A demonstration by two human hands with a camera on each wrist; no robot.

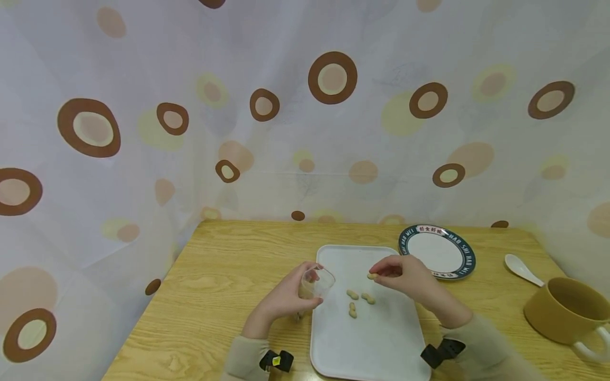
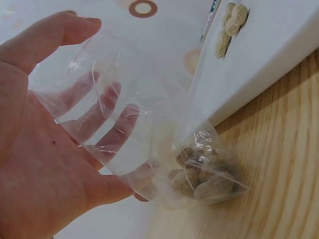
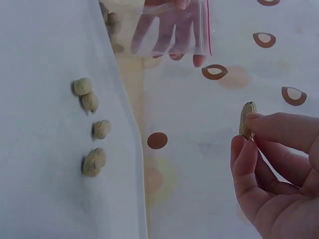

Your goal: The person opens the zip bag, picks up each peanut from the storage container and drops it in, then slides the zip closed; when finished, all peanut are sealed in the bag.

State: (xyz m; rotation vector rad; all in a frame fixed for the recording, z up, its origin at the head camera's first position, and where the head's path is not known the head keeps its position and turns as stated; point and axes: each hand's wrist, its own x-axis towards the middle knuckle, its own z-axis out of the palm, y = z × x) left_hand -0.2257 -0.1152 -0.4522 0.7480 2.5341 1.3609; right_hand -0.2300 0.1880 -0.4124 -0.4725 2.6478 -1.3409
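1. The tray (image 1: pixel 367 344), white with rounded corners, lies on the wooden table (image 1: pixel 229 264).
2. At the tray's left edge, the left hand (image 1: pixel 286 299) holds a clear plastic bag (image 1: pixel 318 283), its thumb and fingers curved around the sides so that the mouth gapes. A reddish strip runs along that mouth in the right wrist view.
3. Several bagged peanuts (image 2: pixel 209 177) sit in the bottom of the bag, beside the tray's left edge; their exact count cannot be told through the creased plastic.
4. Above the right part of the tray, the right hand (image 1: pixel 405 275) pinches 1 peanut (image 3: pixel 246 119) between thumb and fingertips, well apart from the bag.
5. On the tray, near its middle, lie 3 loose peanuts (image 1: pixel 352 294): 2 near each other and 1 closer to the tray's near edge.
6. Just beside the tray's far right corner is a round plate (image 1: pixel 436 252), white inside with a dark, lettered rim.
7. Well to the right of the tray stands a mustard-coloured mug (image 1: pixel 555 315) with a pale handle; a white spoon (image 1: pixel 521 269) lies near it, its handle pointing towards the mug.
8. Behind the tray hangs a pale cloth (image 1: pixel 305 153) printed with brown, peach and yellow rounds.
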